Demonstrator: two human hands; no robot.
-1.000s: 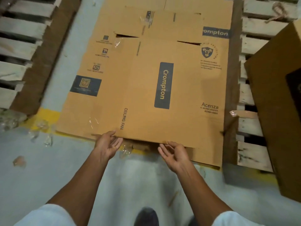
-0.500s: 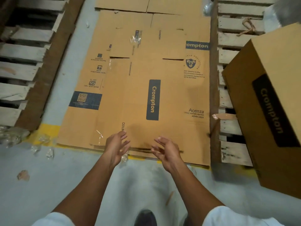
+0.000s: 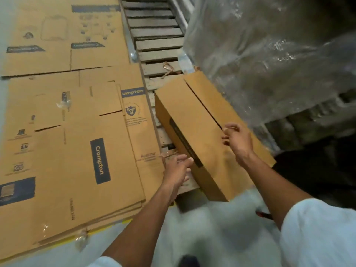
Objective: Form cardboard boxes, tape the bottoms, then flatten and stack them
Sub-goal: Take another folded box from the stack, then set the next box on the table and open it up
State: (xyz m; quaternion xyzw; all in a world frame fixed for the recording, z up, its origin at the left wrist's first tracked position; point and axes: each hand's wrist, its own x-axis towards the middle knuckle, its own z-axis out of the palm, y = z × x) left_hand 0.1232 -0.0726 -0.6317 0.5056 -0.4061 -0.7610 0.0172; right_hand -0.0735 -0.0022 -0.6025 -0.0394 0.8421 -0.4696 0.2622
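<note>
As both grips spread loosely, holding nothing, a person's left hand (image 3: 178, 168) hovers at the near side of a formed brown cardboard box (image 3: 194, 122) and the right hand (image 3: 238, 139) over its top seam. The box rests on a slatted wooden pallet (image 3: 156, 43), beside a stack of flattened brown cardboard boxes (image 3: 77, 151) on the grey floor (image 3: 212, 228).

Dim, warm indoor light; glare streaks the plastic wrap (image 3: 269, 54) upper right; motion blur throughout, wide-angle bending at edges.
</note>
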